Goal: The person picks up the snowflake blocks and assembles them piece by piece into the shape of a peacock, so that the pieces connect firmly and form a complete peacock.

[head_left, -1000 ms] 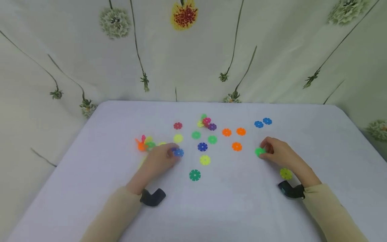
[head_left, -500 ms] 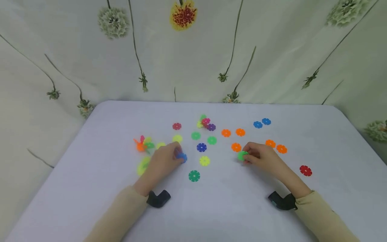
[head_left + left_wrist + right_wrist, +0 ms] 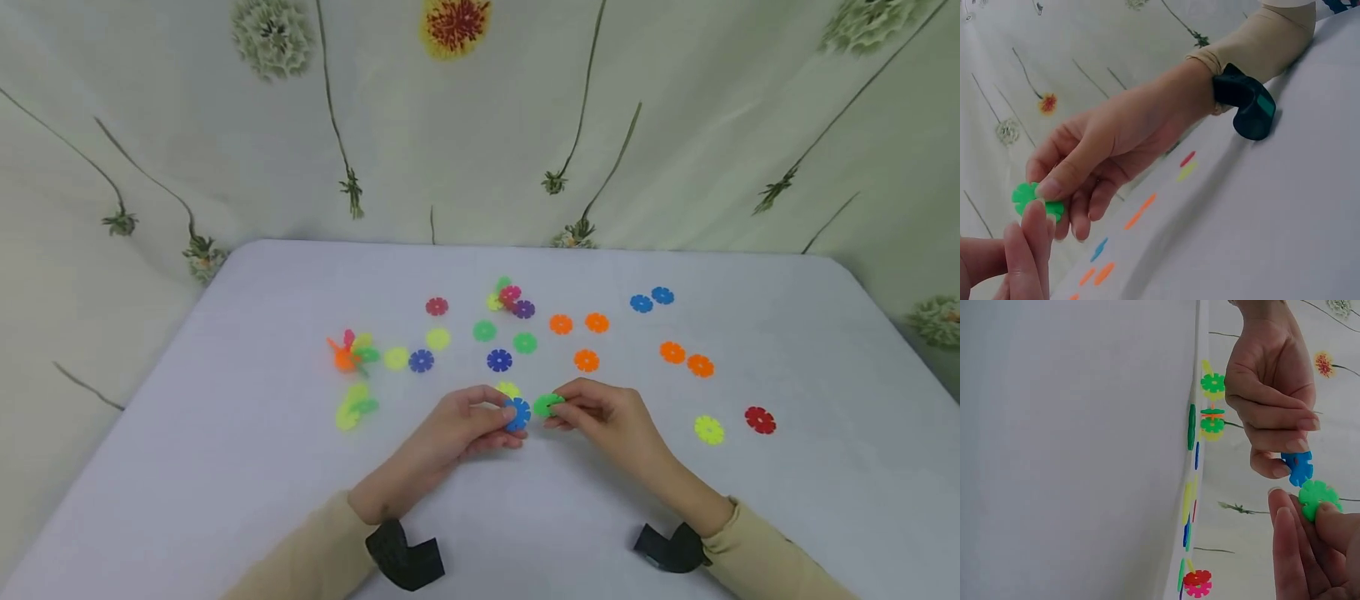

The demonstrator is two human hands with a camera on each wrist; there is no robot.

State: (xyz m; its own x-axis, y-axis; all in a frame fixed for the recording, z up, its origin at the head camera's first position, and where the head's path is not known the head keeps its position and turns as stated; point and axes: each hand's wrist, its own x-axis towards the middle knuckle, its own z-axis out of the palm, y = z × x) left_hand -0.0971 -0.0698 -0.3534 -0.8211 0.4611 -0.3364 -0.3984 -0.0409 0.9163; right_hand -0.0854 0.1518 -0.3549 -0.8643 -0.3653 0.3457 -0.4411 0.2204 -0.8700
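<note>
Over the middle of the table, my left hand (image 3: 465, 425) pinches a blue notched plastic disc (image 3: 517, 414) between thumb and fingers. Close beside it, my right hand (image 3: 611, 421) pinches a bright green notched disc (image 3: 547, 405). The discs face each other, edge near edge. From the right wrist view, the blue disc (image 3: 1300, 467) stands just above the green disc (image 3: 1318, 499), their rims right at one another. In the left wrist view the right thumb lies on the green disc (image 3: 1025, 197). A yellow disc (image 3: 508, 389) shows partly behind the left fingers.
Joined disc clusters sit at the left (image 3: 347, 358), lower left (image 3: 354, 408) and back middle (image 3: 510, 296). Loose discs lie around: orange (image 3: 587, 360), dark blue (image 3: 498, 360), red (image 3: 761, 420) and yellow (image 3: 708, 430). A flower-printed cloth (image 3: 675, 125) hangs behind the white table (image 3: 187, 467).
Both hands have come together at the middle, the left moving right with the blue disc, the right moving left with the green one. A dark blue disc at left is uncovered; the dark green one is now hidden.
</note>
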